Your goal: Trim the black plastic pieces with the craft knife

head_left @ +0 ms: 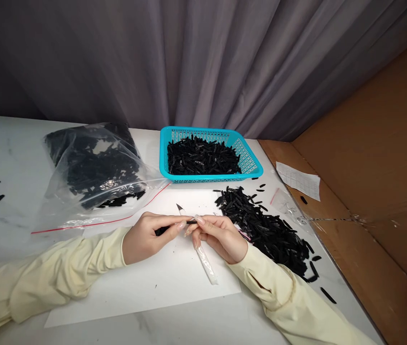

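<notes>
Over the white paper sheet on the table, our left hand pinches a slim, matte black strip. Our right hand pinches a clear-handled craft knife, its pointed blade beside the strip. A loose pile of black strips lies just right; a perforated turquoise basket stands behind.

Basket at table rear, centre; bag left of it; loose pile in front-right; paper sheet under both hands, before basket.
</notes>
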A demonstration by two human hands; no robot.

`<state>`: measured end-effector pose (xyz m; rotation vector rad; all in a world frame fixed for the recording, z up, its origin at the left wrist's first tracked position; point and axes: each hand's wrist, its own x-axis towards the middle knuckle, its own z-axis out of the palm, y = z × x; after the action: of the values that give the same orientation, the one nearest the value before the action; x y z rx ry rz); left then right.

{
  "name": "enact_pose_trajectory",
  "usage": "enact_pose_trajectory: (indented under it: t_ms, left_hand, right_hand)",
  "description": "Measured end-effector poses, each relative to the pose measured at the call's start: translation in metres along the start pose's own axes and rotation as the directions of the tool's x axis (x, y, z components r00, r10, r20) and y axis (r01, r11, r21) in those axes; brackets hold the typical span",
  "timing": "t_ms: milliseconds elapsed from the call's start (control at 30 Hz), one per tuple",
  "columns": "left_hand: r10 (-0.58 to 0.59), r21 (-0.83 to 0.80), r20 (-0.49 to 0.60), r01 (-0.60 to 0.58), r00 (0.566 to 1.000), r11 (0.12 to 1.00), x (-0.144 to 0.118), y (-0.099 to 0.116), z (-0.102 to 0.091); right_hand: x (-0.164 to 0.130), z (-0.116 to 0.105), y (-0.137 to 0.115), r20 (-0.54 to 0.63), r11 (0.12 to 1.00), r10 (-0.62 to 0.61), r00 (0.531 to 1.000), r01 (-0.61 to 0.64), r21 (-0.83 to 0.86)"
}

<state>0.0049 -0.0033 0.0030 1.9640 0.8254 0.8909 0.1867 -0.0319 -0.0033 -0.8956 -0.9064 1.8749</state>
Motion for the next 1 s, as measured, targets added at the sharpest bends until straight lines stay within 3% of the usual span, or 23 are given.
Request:
enact_pose_trajectory:
  t_ms: [767, 1000]
  left_hand:
    - [-0.065, 0.001, 0.053, 0.065, 0.996, 0.998, 0.0038, -0.0003, -0.0011]
    - [-0.015, 0.023, 0.040, 0.014, 0.999, 1.000, 0.0024, -0.0013, 0.0004]
  right_hand:
    - [0.0002, 0.0006, 0.0006, -0.013, 1.000, 0.020, 1.000, -0.020, -0.010]
    - [-0.0004, 0.0000, 0.0015, 0.002, 1.000, 0.009, 1.000, -0.009, -0.019]
